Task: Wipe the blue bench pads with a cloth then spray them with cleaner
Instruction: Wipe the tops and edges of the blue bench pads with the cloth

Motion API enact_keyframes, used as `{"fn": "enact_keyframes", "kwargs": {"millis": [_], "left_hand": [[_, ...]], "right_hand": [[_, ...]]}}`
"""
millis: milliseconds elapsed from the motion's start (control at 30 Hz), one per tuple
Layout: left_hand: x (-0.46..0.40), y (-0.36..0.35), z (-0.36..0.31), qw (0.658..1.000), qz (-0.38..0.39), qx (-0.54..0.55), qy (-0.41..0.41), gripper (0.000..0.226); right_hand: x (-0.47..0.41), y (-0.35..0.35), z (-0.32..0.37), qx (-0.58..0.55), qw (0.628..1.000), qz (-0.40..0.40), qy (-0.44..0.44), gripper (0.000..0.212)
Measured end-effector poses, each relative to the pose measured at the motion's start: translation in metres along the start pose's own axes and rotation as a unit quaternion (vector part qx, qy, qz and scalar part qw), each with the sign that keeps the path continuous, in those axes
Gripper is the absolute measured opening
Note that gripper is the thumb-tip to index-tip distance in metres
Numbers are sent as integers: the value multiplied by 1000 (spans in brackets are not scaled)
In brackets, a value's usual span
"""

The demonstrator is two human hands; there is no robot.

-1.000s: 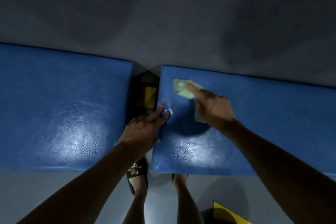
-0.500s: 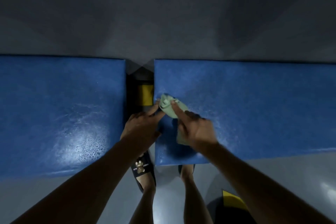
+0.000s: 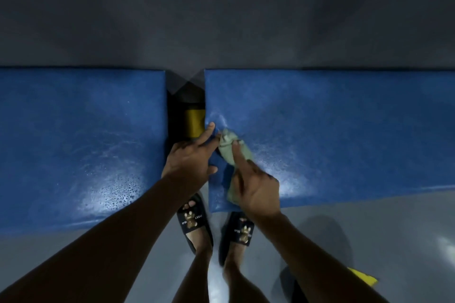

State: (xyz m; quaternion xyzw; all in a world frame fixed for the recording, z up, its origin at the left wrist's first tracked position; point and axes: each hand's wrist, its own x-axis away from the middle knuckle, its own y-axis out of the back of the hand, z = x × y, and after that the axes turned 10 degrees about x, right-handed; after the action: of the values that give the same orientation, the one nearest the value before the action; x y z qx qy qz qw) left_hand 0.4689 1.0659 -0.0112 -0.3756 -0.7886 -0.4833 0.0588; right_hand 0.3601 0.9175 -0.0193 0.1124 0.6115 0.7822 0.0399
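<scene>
Two blue bench pads lie side by side with a dark gap between them: the left pad (image 3: 81, 135) and the right pad (image 3: 332, 130). Both show wet streaks and droplets. My right hand (image 3: 256, 187) presses a pale green cloth (image 3: 227, 147) onto the right pad near its left edge, forefinger stretched over the cloth. My left hand (image 3: 190, 161) rests on that pad's left edge, fingers touching the cloth's tip. No spray bottle is in view.
A yellow part (image 3: 194, 122) shows in the gap between the pads. My feet in black slippers (image 3: 194, 221) stand on the grey floor just in front. A yellow object (image 3: 364, 278) lies at the lower right. A grey wall rises behind the pads.
My right hand has dragged the cloth from the far part of the right pad toward the near left corner. My left hand stayed on the pad's edge and now touches the cloth.
</scene>
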Motion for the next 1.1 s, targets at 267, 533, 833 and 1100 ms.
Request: {"fn": "enact_keyframes", "kwargs": {"millis": [267, 533, 833, 1100], "left_hand": [[-3, -10, 3, 1000, -4, 14, 12, 89], [-2, -13, -4, 999, -6, -19, 30, 89], [2, -17, -9, 999, -14, -9, 49, 87], [7, -14, -17, 998, -11, -20, 59, 84]], "right_hand": [[5, 52, -162, 49, 973, 2, -227, 64], [28, 7, -27, -38, 995, -26, -94, 60], [41, 49, -195, 40, 983, -36, -174, 64], [53, -5, -66, -27, 987, -95, -128, 50]]}}
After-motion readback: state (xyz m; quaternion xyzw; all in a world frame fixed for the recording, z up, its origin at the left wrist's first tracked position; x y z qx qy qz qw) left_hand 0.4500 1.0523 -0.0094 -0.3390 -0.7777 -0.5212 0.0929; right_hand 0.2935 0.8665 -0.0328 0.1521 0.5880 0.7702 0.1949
